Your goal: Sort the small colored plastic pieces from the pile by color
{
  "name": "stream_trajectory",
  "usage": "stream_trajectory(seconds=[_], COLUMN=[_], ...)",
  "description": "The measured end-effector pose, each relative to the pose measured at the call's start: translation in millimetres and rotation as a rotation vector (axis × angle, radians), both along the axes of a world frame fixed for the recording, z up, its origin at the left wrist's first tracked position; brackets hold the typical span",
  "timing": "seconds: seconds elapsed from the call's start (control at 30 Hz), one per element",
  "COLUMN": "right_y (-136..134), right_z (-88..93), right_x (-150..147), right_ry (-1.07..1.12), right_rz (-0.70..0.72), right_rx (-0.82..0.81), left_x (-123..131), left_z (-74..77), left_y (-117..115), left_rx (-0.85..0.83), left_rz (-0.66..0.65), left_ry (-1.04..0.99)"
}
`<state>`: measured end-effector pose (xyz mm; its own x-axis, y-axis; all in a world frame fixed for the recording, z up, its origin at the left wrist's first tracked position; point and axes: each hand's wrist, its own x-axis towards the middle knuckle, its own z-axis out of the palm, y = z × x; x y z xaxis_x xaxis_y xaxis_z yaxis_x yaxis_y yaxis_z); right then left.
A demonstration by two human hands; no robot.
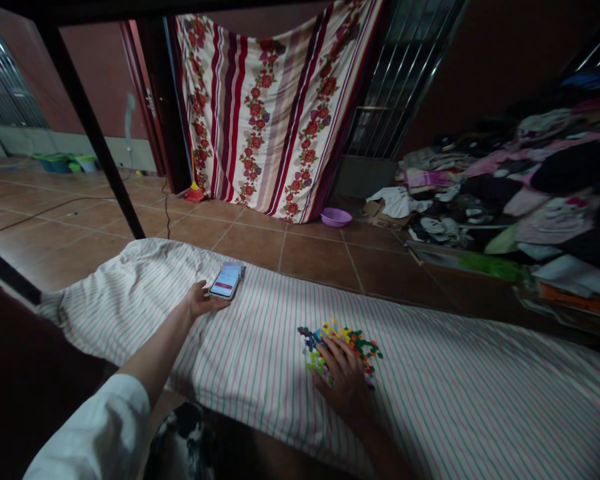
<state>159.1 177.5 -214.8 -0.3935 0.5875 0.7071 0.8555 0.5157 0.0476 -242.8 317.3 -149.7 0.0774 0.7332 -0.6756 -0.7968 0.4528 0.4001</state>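
Observation:
My left hand point(205, 303) grips a smartphone point(224, 283) by its lower left end, with the thumb along the edge and the fingers at the near side. The phone's lit screen faces up, and part of it is blurred out. Over on the right, my right hand point(344, 380) lies palm down with its fingers stretched out across a pile of small coloured pieces point(360, 341). Yellow, green, blue, orange and dark pieces show around the fingers; those beneath the palm are hidden. Both phone and pieces are on a striped cloth point(265, 347).
A dark frame post point(93, 127) rises at the left. Beyond the cloth is a tiled floor point(310, 257) with a purple basin point(336, 217) and a red broom point(195, 192). A flowered curtain point(280, 113) hangs behind. Heaped clothes point(500, 187) fill the right side.

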Motion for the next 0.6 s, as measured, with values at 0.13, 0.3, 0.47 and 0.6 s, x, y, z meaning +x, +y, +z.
stream_trajectory(seconds=[0.13,0.3,0.47,0.6], right_y=[1,3,0,-3], right_z=[0.9,1.5,6.6,10.2], right_x=[1,3,1,0], right_ry=[0.008,-0.018,0.023,0.056], right_rz=[0.006,0.03,0.026,0.017], right_rx=[0.037,0.078,0.095,0.093], left_x=[4,11,20,27], left_z=[10.6,22.4,30.6,34.7], left_y=[-11,-23,-28,-31], left_rx=[-0.046,-0.076,-0.095,-0.117], left_rz=[0.04,0.094,0.138,0.149], left_ry=[0.062,0.064,0.056,0.085])
